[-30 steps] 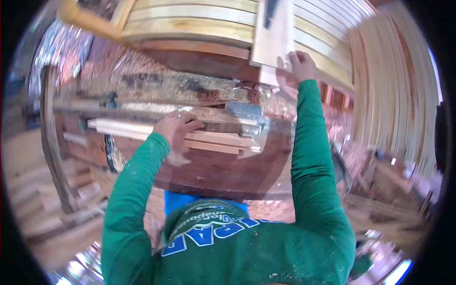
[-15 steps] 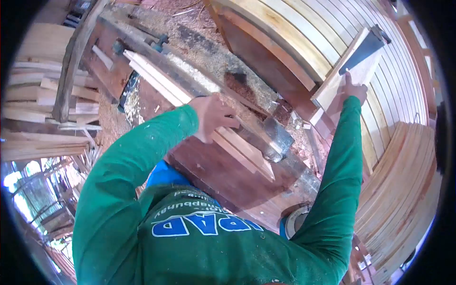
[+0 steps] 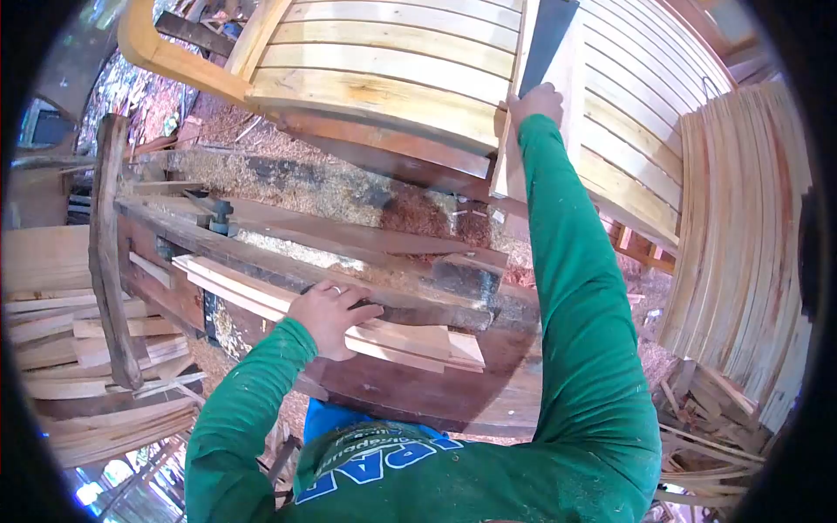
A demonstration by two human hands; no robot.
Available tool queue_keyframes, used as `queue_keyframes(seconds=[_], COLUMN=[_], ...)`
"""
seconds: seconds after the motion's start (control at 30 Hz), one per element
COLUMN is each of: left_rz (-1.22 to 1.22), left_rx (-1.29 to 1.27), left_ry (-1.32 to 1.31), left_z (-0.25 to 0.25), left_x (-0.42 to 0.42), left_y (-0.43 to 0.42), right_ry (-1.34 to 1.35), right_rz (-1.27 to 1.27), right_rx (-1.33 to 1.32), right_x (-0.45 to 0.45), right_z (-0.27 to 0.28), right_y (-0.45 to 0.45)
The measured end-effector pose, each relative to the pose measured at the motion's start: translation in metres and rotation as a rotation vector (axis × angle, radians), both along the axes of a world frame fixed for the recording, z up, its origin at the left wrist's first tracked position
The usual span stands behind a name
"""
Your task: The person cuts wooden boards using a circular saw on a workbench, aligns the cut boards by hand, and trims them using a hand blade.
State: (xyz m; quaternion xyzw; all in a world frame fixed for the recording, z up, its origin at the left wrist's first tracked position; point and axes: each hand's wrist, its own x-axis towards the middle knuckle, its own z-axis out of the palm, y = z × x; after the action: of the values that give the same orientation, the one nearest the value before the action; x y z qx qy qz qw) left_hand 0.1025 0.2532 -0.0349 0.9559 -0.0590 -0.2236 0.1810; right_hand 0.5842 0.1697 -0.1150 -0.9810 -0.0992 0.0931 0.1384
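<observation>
My left hand (image 3: 336,315), a ring on one finger, rests over light wooden strips (image 3: 410,342) lying along the near side of a dark worn beam (image 3: 288,263). Its fingers are curled over something dark that is mostly hidden beneath them. Farther off, my right hand (image 3: 534,105) is at the narrow lower end of a dark saw blade (image 3: 547,39), fingers bent. The blade lies on a pale board (image 3: 568,96), which rests across a slatted wooden panel (image 3: 384,63). Whether the right fingers grip the blade cannot be made out.
Stacked curved planks (image 3: 732,218) stand at the right. An upright dark post (image 3: 109,253) is at the left, beside piled offcuts (image 3: 105,340). Sawdust (image 3: 331,187) covers the surface beyond the beam. A reddish-brown board (image 3: 401,388) lies nearest my body.
The view has swung round since the earlier frames. My right hand, earlier pointing at the saw blade with one finger, is now bent at its lower end. My left hand remains over the strips.
</observation>
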Motion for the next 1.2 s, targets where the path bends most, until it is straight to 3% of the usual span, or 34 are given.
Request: queue_keyframes(seconds=[0.07, 0.33, 0.43, 0.5, 0.57, 0.7, 0.87, 1.03, 1.07, 1.2], left_rz=[0.007, 0.004, 0.022, 0.026, 0.027, 0.013, 0.003, 0.006, 0.025, 0.005], left_rx=[-0.009, -0.005, -0.052, -0.069, -0.077, -0.062, -0.064, -0.095, -0.09, -0.048], left_ry=[0.011, -0.02, -0.015, -0.016, -0.014, -0.04, -0.04, -0.081, -0.065, -0.031], left_z=[-0.001, -0.003, 0.0, -0.002, -0.002, 0.001, 0.003, 0.0, -0.002, 0.019], left_x=[0.0, -0.005, -0.004, -0.005, -0.005, -0.004, -0.003, -0.005, -0.007, 0.0], left_y=[0.0, 0.0, 0.002, 0.003, 0.002, 0.002, 0.002, 0.002, 0.001, -0.004], right_ry=[0.039, 0.137, 0.347, 0.423, 0.707, 0.463, 0.765, 0.868, 0.879, 0.794], right_rz=[0.01, -0.117, -0.244, -0.064, -0.13, -0.141, -0.125, -0.062, 0.05, 0.11], right_rx=[-0.045, 0.215, 0.604, 0.774, 1.291, 1.448, 1.898, 2.116, 2.154, 2.085], right_x=[0.008, 0.008, 0.051, 0.068, 0.059, 0.046, 0.032, -0.037, -0.047, -0.133], right_z=[-0.004, 0.008, -0.045, -0.055, -0.013, 0.032, 0.047, 0.051, 0.052, 0.132], right_y=[0.009, 0.002, -0.009, -0.016, -0.035, -0.032, -0.059, -0.094, -0.101, -0.136])
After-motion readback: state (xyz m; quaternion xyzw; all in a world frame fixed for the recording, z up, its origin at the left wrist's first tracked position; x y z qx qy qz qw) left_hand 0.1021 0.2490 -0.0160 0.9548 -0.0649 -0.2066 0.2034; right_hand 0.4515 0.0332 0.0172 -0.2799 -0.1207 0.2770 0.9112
